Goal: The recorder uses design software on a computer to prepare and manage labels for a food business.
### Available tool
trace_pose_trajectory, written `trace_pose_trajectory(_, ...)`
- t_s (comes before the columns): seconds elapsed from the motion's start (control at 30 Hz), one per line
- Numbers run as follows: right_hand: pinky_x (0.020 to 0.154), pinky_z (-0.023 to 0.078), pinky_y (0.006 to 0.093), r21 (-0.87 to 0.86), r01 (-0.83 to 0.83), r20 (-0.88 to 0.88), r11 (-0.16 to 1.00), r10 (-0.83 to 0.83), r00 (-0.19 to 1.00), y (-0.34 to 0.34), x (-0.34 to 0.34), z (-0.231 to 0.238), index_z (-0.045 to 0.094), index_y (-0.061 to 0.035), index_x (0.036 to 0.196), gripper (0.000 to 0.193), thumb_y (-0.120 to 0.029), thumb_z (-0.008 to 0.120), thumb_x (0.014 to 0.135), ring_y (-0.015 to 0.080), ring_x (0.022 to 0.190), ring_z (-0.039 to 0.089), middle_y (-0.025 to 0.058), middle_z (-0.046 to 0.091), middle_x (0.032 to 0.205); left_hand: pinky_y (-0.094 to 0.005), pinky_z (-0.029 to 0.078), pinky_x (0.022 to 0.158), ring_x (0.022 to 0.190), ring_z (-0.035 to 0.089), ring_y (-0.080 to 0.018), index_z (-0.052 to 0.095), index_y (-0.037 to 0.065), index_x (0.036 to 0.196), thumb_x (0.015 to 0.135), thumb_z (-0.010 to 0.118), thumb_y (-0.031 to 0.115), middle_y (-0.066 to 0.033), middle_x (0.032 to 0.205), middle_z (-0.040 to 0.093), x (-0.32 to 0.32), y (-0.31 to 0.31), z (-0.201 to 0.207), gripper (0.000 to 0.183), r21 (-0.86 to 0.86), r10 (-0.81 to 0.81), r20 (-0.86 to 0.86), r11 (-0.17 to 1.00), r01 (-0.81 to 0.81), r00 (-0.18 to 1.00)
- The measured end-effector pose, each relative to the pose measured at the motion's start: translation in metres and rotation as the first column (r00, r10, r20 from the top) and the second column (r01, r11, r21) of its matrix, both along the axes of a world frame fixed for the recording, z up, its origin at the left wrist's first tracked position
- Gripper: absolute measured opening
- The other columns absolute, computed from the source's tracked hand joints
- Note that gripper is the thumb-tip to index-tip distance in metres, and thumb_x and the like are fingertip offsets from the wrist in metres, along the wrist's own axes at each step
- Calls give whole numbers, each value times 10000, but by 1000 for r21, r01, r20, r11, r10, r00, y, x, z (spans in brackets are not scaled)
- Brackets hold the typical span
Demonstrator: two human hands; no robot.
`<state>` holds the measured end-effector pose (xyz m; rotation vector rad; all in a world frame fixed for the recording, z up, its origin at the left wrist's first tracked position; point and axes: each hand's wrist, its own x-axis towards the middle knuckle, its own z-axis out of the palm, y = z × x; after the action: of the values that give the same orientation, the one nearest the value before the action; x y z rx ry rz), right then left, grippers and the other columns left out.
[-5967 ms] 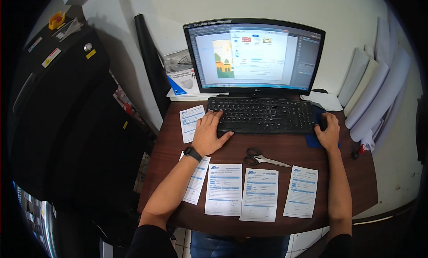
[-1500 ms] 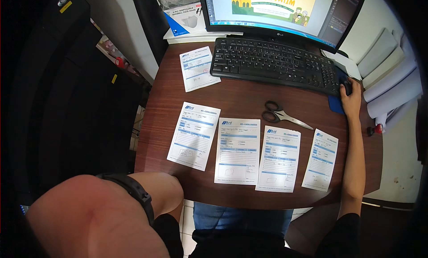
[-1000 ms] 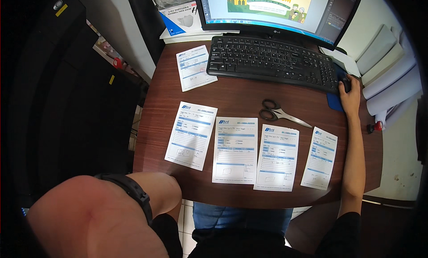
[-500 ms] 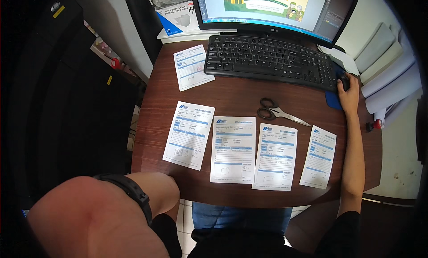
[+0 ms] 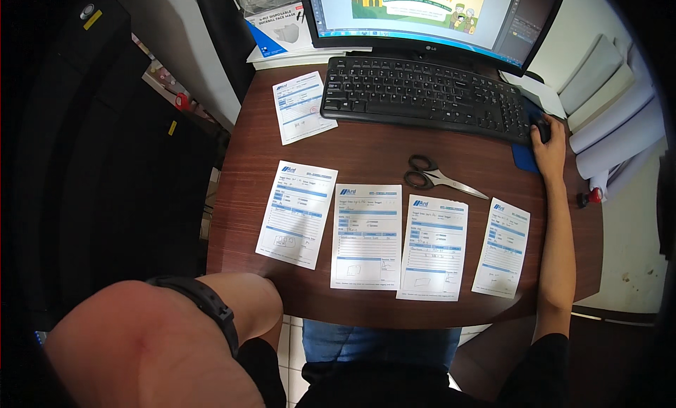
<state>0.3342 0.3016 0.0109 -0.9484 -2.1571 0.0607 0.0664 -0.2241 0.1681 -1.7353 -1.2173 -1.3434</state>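
My right hand (image 5: 548,144) rests over a black computer mouse (image 5: 541,132) on a blue mouse pad (image 5: 524,156), right of the keyboard, its fingers curved round the mouse. Raised close to the camera at the lower left is my left hand (image 5: 144,341), large in view, with a black band (image 5: 204,302) at its wrist; its fingers are out of sight. A black keyboard (image 5: 426,98) lies below the monitor (image 5: 429,20), which shows a colourful design with cartoon figures. In front of it lie black-handled scissors (image 5: 440,177) and a row of printed forms (image 5: 366,270) with handwriting.
Another form (image 5: 303,119) is partly under the keyboard's left end. A face mask box (image 5: 282,34) stands at the back left. Pale paper rolls (image 5: 620,122) lean at the right, near a red-and-black stamp (image 5: 591,196). The brown desk (image 5: 366,158) has a curved front edge.
The view has shifted very slightly. My right hand stays on the mouse and my left hand stays raised; nothing on the desk has visibly moved.
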Motion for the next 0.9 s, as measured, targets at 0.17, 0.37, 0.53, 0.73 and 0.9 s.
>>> trace_pose_trajectory(0.17,1054,480,425,3,-4,-5,1000,4,1000,0,-3,-1,646,-21,1319,445,-242,714,938,356,1215,610,178,633,1283,-509,512,1045,1198,637,-364,600,-40,1288,979,626,258,-222,1332,642,0,-1,-1,430,-6,6,8,1000,-6,1000)
trace_pose_trajectory(0.37,1062,474,429,1,2,-1,1000,-2,1000,2,0,-2,649,-17,1314,456,-258,719,933,363,1223,604,184,635,1284,-510,509,1047,1199,635,-362,602,-37,1287,973,636,254,-220,1335,641,6,-1,-8,430,-15,-9,30,1000,9,1000)
trace_pose_trajectory(0.53,1070,467,433,20,10,20,1000,-10,1000,2,1,1,653,-11,1307,467,-270,722,924,370,1229,598,188,639,1283,-510,506,1048,1200,634,-360,604,-35,1287,969,644,251,-218,1338,640,2,-1,-12,430,-21,-30,62,999,31,998)
trace_pose_trajectory(0.73,1080,460,440,22,12,11,1000,-13,1000,-3,-5,2,662,-14,1299,475,-288,723,916,377,1245,589,194,639,1296,-511,503,1049,1202,632,-357,607,-33,1286,963,654,246,-216,1341,639,-1,-6,-23,430,-21,-80,118,996,83,990)
trace_pose_trajectory(0.9,1074,464,437,25,25,5,999,-25,1000,-4,-6,2,672,-23,1295,482,-302,729,906,366,1247,591,180,643,1301,-511,501,1050,1203,631,-355,609,-31,1286,958,662,243,-214,1343,638,-2,-3,-32,430,-25,-114,146,993,119,983)
